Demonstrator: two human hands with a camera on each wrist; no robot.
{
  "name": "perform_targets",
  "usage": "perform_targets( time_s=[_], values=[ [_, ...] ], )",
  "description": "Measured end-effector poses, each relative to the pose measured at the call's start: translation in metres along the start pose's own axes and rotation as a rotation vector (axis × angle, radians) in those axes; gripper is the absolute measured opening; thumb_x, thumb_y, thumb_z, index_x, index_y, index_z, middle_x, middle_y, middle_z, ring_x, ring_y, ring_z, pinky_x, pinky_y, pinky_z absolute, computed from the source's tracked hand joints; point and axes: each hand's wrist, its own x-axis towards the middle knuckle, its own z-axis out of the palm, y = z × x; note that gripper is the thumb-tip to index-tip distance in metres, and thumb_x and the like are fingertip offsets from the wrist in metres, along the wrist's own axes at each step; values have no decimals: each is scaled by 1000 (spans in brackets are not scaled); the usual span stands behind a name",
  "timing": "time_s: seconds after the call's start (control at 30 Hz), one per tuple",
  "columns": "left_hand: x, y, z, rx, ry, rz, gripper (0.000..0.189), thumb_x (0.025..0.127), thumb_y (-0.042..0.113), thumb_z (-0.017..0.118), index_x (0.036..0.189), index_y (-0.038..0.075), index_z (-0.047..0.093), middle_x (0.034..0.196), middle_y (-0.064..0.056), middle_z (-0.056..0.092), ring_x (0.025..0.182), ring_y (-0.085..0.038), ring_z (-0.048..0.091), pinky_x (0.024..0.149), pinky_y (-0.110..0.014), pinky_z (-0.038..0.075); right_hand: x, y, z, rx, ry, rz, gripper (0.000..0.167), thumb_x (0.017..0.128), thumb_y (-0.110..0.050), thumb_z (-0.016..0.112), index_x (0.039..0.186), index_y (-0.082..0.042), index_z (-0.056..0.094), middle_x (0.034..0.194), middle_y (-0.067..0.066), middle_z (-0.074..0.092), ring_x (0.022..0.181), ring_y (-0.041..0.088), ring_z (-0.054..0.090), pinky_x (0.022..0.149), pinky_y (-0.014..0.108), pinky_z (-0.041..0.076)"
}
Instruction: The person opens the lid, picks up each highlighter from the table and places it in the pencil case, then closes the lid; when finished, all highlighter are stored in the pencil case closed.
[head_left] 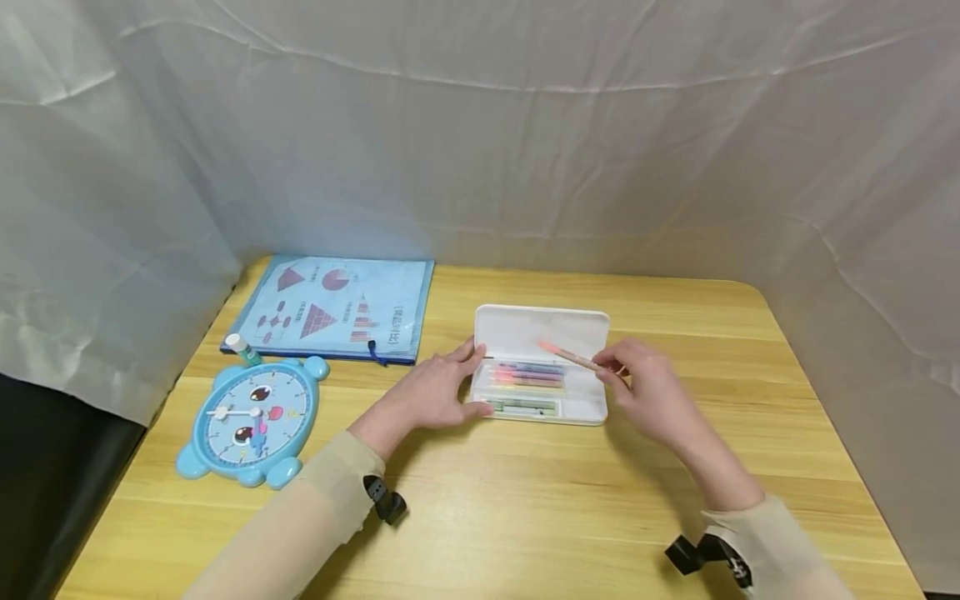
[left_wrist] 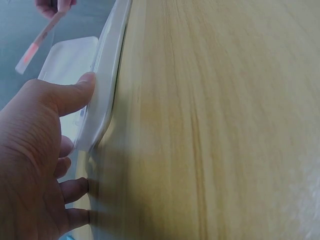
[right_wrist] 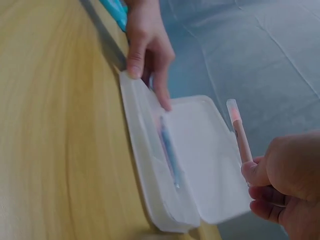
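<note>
A white pencil case lies with its lid raised at the back. Inside it are several coloured pens, and a green item sits in the front part. My left hand grips the case's left end, thumb at the front corner and fingers toward the back. Between thumb and fingertips, my right hand pinches a pink highlighter pen over the case's right side. In the right wrist view, the pen shows a clear cap over its pink end.
A blue toy clock with an animal face lies to the left. Behind it is a blue document folder with printed figures. A small white-capped bottle or tube rests between them. Grey cloth rises behind the wooden table.
</note>
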Motion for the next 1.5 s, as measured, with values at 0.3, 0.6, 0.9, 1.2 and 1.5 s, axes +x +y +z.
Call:
perform_targets(
  time_s=[0.3, 0.6, 0.9, 1.2, 1.5],
  values=[
    [1, -1, -1, -11, 2, 6, 104, 93, 71, 66, 168, 14, 22, 174, -10, 16, 148, -39, 42, 122, -55, 33, 10, -6, 30, 17, -110, -63, 11, 92, 6, 77, 101, -2, 76, 93, 3, 69, 86, 19, 66, 76, 40, 59],
    [1, 2, -3, -8, -4, 0, 104, 93, 71, 66, 168, 14, 22, 174, -10, 16, 148, -39, 42, 122, -54, 33, 12, -9, 53, -18, -196, -101, 12, 94, 3, 75, 104, -3, 76, 95, 2, 67, 91, 20, 64, 83, 43, 58],
    [1, 2, -2, -12, -4, -11, 104, 93, 71, 67, 169, 16, 22, 175, -8, 15, 147, -40, 42, 122, -55, 32, 11, -5, 66, -49, -201, -143, 13, 93, 2, 77, 104, -6, 79, 93, -1, 65, 88, 16, 62, 79, 37, 58],
    [1, 2, -2, -15, 1, -5, 104, 93, 71, 67, 168, 15, 23, 174, -8, 15, 147, -39, 43, 122, -55, 33, 10, -7, 66, -73, -206, -157, 11, 92, 0, 79, 102, -5, 81, 91, -1, 63, 85, 14, 59, 75, 34, 57],
    [1, 1, 0, -25, 2, -13, 104, 92, 71, 67, 168, 14, 22, 174, -8, 15, 147, -38, 43, 122, -55, 32, 10, -9, 64, -68, -275, -142, 10, 95, -3, 78, 104, -6, 81, 95, -2, 67, 90, 14, 63, 78, 33, 58]
  ],
)
